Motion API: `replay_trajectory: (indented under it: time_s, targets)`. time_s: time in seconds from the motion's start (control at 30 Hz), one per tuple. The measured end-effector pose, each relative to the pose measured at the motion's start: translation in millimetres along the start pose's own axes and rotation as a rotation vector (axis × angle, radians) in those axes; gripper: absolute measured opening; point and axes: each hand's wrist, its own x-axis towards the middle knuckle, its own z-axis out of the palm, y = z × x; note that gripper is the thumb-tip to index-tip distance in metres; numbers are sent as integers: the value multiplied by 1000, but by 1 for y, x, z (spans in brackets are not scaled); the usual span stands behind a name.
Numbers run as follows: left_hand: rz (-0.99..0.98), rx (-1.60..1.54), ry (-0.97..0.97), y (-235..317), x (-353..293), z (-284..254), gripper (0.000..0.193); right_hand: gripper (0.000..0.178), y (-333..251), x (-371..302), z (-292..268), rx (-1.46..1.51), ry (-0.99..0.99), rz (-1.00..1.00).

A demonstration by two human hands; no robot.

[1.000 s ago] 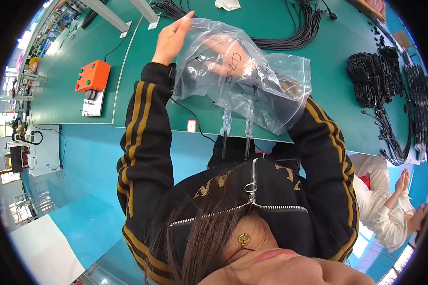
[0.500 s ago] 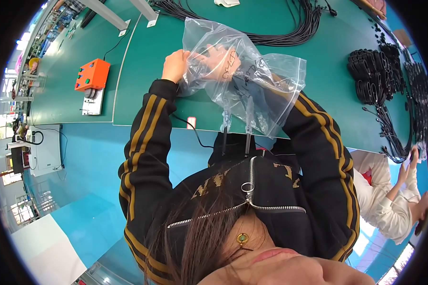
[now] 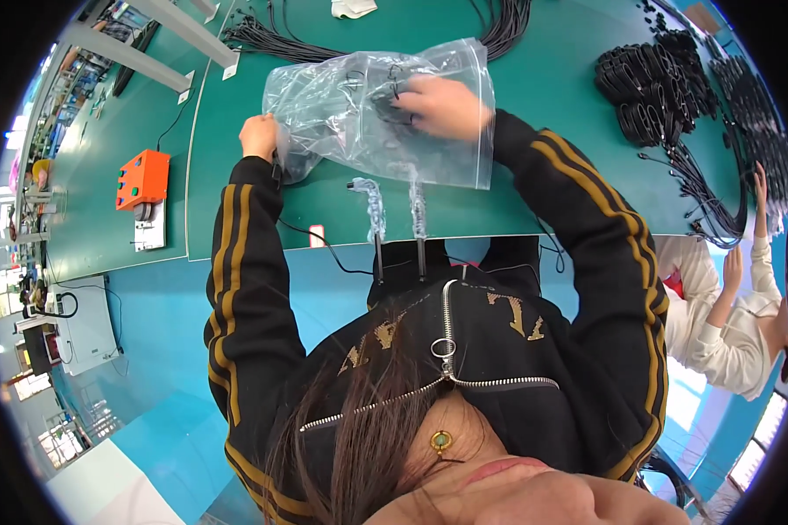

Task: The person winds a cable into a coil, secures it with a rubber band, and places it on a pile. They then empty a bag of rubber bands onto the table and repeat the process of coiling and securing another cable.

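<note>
A large clear plastic zip bag (image 3: 341, 144) with dark handwriting lies crosswise over the green table in front of me. My left hand (image 3: 259, 136) is closed on the bag's left end, pinching the gathered plastic. Toward the bag's right end is my right hand (image 3: 446, 107), its fingers curled at a dark, blurred thing (image 3: 390, 103); whether the hand is inside the bag or on top of it, I cannot tell. Just below the bag, two thin black rods (image 3: 421, 258) wrapped in clear plastic stand up near the table's front edge.
Bundles of black cables (image 3: 508, 31) lie at the far side, and coiled ones (image 3: 643, 83) are piled at the right. An orange control box (image 3: 144, 179) with buttons sits at the left. A small red-and-white object (image 3: 316, 234) rests at the front edge. Another person (image 3: 731, 341) works at the right.
The bag has swung flatter and moved left with my left hand. My right hand has drawn back toward the bag's right end; its forearm no longer shows through the plastic.
</note>
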Motion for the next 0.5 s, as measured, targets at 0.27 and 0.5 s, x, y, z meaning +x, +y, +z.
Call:
replay_trajectory:
  time_s: [0.27,0.5]
  targets:
    - [-99,-131,-85,1,7,9,38,31,63,-118,-38,-1,205,426]
    - [-161,-434,-131,-14,14,4,36,38,70,-144,-53,-193,59,510]
